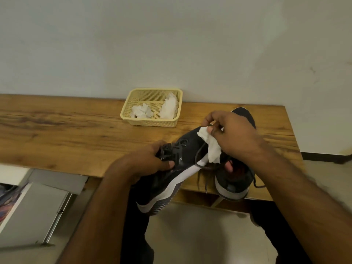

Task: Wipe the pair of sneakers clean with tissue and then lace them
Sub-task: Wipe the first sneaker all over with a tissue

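Note:
My left hand (146,161) grips a dark grey sneaker (182,149) with a white midsole around its laced upper, holding it tilted on its side above the table's front edge. My right hand (232,134) pinches a crumpled white tissue (211,143) against the sneaker's toe end. A loose dark lace hangs off this shoe. The second dark sneaker (234,183) stands on the wooden table (76,130) under my right wrist, heel toward me, partly hidden by my hand.
A pale yellow mesh basket (152,122) with crumpled white tissues (169,108) stands at the table's back by the wall. Grey metal panels (43,202) lie on the floor at the lower left. My legs are below the table edge.

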